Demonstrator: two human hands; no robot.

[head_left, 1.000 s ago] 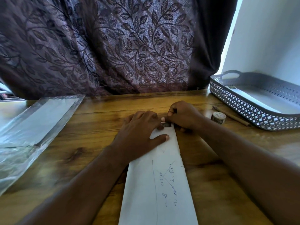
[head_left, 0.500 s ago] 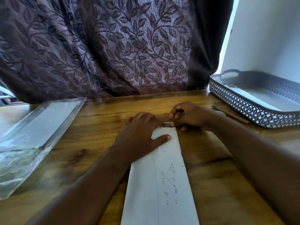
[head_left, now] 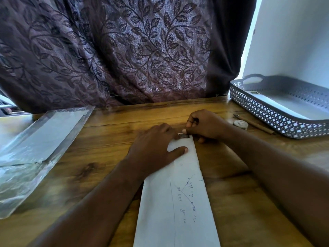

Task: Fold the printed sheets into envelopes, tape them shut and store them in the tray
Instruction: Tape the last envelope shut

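Left edge of table (head_left: 115, 132): clear plastic bag (head_left: 35, 139), lying flat. Centre, reaching the near edge: folded sheet (head_left: 178, 202), a long strip running away from the person, pencil marks facing up. Left hand (head_left: 154, 145) lies on its far end, fingers relaxed, thumb pressing the paper. Tape piece (head_left: 184, 136) sits at the sheet's far tip. Right hand (head_left: 204, 125) is curled, pinching it. Right of that: tape roll (head_left: 240, 124), pencil (head_left: 254, 123). Far right corner: grey tray (head_left: 267, 111), white paper inside.
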